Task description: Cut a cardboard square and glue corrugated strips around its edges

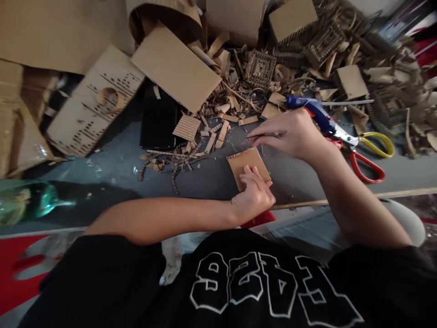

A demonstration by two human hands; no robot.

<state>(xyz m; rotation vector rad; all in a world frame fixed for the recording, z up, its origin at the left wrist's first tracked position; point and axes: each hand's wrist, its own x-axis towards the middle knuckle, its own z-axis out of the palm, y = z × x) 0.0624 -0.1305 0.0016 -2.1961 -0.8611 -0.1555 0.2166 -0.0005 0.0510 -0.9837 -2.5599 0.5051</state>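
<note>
My left hand [255, 193] is closed on a small square cardboard piece [246, 160] near the table's front edge, fingers lying over its face. The piece's far edge shows dark corrugation. Just above and to the right of it hovers my right hand [293, 134], its thumb and fingers pinched together. A thin, dark sliver shows between those fingers, too small to name. Behind the right hand lies a blue glue gun [312, 107] with a pale stick. Beside it are scissors [358, 141] with one yellow and one red handle.
Cardboard scraps and curled strips [235, 100] cover the table's back. A black phone [157, 120] lies partly under a cardboard sheet [177, 68]. To the left are a perforated pale board [95, 102] and a green bottle [27, 200]. Several small corrugated blocks [259, 68] sit among the scraps.
</note>
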